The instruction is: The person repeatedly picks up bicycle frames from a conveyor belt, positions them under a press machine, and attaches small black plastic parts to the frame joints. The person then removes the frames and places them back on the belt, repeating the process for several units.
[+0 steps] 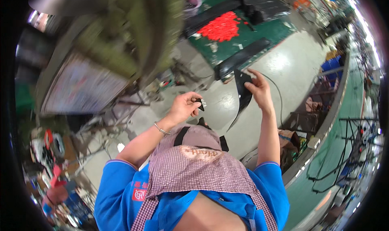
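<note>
My left hand [184,108] is closed in a pinch on a small black piece [200,104]. A few short pale bits stick out beside that piece, too small to name. To the right and slightly higher, my right hand [260,90] grips a thin, dark, curved sheet [243,94] near its upper end, thumb on its face. The sheet hangs down and tapers to a narrow tip. Both hands are in the air in front of my checked apron [194,166], apart from each other.
A large olive-green machine [158,32], blurred, fills the upper left beside a pale smeared panel [83,87]. Ahead, a green mat [279,32] bears a heap of small red pieces [221,27] and long black pieces [245,56]. A long green-topped bench [344,121] curves along the right.
</note>
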Demonstrator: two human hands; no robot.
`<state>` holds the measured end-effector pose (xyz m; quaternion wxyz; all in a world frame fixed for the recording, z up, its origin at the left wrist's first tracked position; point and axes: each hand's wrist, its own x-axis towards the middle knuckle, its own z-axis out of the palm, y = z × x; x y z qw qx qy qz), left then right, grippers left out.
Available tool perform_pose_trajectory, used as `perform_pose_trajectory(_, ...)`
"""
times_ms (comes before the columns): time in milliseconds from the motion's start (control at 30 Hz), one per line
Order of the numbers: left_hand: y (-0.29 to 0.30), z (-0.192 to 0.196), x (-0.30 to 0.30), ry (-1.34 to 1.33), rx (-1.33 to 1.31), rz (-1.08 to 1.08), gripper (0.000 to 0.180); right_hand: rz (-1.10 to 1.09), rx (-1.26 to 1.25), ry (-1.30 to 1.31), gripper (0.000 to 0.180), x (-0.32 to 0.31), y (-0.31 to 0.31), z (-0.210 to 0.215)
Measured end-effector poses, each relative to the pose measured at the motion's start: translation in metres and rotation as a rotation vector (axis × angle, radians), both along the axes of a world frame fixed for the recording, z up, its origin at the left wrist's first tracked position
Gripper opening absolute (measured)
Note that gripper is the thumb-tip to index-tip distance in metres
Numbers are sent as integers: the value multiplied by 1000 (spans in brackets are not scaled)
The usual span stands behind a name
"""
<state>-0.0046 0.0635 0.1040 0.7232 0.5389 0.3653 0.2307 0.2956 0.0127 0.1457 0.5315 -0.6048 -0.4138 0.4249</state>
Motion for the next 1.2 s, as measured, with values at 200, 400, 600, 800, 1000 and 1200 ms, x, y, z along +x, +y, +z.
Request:
perform_pose_trajectory(200,-31,35,-96,-119,14,412,10,268,-121,-50,21,-108,-16,-52)
perform_pose_trajectory(400,13,77,-113,-214,21,702,15,401,-85,-33,22,-170,-19,-27)
perform_pose_trajectory(600,32,50,-128,-187,-159,621,8,468,26,-121,24,-212,-9,18)
perform_pose_trajectory(800,36,29,-129,-158,-143,622,11,332,173,-135,25,-266,29,27)
perform_pose_trajectory(1000,43,12,-127,-152,-113,617,7,124,184,-320,16,-288,51,46)
perform_pose_trajectory(1200,44,5,-135,-284,-180,599,21,193,109,-481,21,-281,65,17)
